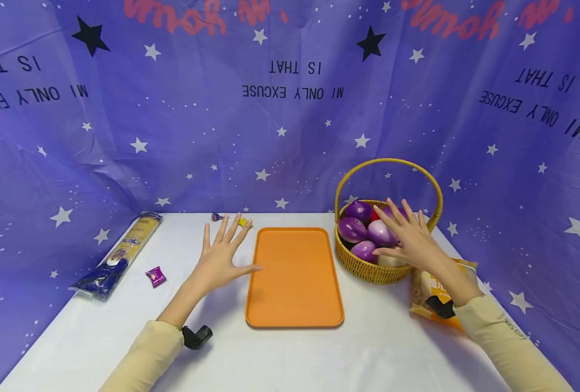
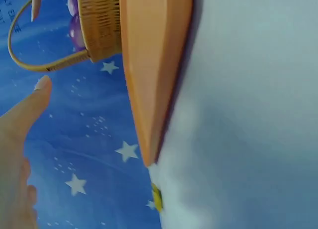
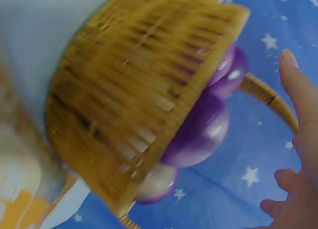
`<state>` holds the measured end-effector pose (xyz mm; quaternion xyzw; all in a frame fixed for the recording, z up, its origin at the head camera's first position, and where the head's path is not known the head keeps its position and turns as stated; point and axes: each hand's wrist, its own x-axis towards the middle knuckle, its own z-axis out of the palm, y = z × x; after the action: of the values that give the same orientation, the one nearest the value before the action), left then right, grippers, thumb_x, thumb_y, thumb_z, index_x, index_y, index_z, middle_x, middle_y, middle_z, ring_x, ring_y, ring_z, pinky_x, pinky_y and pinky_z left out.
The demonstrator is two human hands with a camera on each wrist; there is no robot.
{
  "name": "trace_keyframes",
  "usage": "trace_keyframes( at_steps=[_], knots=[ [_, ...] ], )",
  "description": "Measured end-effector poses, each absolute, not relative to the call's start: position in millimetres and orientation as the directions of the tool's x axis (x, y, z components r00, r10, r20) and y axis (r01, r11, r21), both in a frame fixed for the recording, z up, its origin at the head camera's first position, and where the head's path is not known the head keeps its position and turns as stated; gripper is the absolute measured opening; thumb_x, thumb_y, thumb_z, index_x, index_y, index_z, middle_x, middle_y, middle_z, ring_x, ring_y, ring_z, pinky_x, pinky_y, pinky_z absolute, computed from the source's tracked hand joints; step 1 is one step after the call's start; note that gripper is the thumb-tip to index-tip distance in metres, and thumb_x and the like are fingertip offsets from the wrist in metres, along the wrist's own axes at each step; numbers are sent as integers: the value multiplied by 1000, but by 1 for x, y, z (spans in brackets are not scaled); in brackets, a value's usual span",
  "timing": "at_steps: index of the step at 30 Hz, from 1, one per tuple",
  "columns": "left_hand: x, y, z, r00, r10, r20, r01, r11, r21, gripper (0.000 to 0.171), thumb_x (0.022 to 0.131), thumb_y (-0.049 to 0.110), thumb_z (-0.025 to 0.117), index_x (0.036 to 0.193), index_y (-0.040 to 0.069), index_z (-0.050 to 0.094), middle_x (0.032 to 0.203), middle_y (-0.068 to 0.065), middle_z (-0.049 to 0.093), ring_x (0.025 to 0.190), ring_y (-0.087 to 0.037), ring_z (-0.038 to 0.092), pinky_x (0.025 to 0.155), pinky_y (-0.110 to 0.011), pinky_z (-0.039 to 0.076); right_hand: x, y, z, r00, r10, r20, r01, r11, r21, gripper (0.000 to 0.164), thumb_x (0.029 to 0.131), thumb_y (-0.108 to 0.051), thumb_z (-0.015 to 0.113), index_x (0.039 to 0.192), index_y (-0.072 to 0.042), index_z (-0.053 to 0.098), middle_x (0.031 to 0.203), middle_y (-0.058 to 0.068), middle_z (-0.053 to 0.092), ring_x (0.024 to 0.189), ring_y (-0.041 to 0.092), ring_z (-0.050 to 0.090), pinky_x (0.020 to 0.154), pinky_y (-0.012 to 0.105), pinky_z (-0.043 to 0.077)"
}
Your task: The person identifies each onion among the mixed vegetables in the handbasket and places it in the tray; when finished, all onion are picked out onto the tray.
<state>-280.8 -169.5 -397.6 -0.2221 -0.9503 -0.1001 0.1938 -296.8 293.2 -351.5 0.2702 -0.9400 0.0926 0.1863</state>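
My left hand (image 1: 217, 265) hovers with fingers spread at the left side of the orange tray (image 1: 294, 277), its thumb over the tray's left edge in the head view. My right hand (image 1: 414, 239) is spread in front of the wicker basket (image 1: 375, 272) and holds nothing. Round, glossy purple onions (image 1: 352, 230) fill the basket, with a bit of something red among them. In the right wrist view the basket's woven side (image 3: 129, 85) is close, and the right hand (image 3: 303, 154) appears apart from its handle.
A long blue and yellow packet (image 1: 123, 253) lies at the left edge. Near it is a small purple wrapped sweet (image 1: 156, 276). Small purple and yellow items (image 1: 243, 222) lie at the back. A yellow-orange bag (image 1: 424, 294) lies partly under the right forearm. Starry cloth surrounds the table.
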Motion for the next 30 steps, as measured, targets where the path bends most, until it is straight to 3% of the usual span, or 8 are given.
trace_keyframes(
  at_steps=[8, 12, 17, 23, 30],
  knots=[
    [-300, -186, -413, -887, 403, 226, 460, 813, 357, 112, 74, 61, 73, 157, 22, 9, 161, -10, 5, 146, -36, -2, 110, -62, -11, -311, 311, -350, -828, -503, 248, -544, 829, -131, 97, 80, -46, 75, 155, -18, 21, 160, 18, 7, 142, 49, 1, 107, 72, 3],
    [-311, -192, -423, -874, 463, 145, 477, 767, 429, 112, 75, 53, 77, 155, 9, 12, 159, -19, 9, 143, -44, 4, 111, -66, 1, -316, 314, -348, -796, -557, 236, -593, 795, -125, 93, 80, -42, 76, 153, -11, 28, 155, 26, 18, 140, 52, 10, 107, 70, 12],
    [-322, -194, -428, -846, 534, 18, 462, 714, 526, 111, 76, 46, 80, 154, 2, 15, 157, -24, 13, 142, -47, 8, 112, -62, 10, -323, 312, -342, -768, -611, 194, -639, 752, -162, 84, 83, -29, 77, 149, -3, 33, 152, 31, 23, 136, 52, 22, 107, 66, 22],
    [-332, -195, -431, -820, 554, -143, 384, 718, 580, 107, 77, 45, 78, 154, 5, 16, 157, -23, 16, 142, -42, 15, 114, -56, 15, -334, 309, -343, -781, -610, 130, -624, 757, -195, 72, 84, -14, 75, 145, 1, 39, 148, 33, 29, 130, 51, 36, 102, 63, 34],
    [-336, -195, -435, -815, 547, -191, 356, 733, 580, 100, 78, 45, 77, 154, 11, 22, 154, -27, 19, 141, -43, 18, 113, -59, 14, -344, 310, -353, -750, -638, 173, -661, 725, -192, 60, 83, -5, 75, 136, 5, 50, 129, 25, 56, 118, 44, 52, 99, 59, 41]
  ],
)
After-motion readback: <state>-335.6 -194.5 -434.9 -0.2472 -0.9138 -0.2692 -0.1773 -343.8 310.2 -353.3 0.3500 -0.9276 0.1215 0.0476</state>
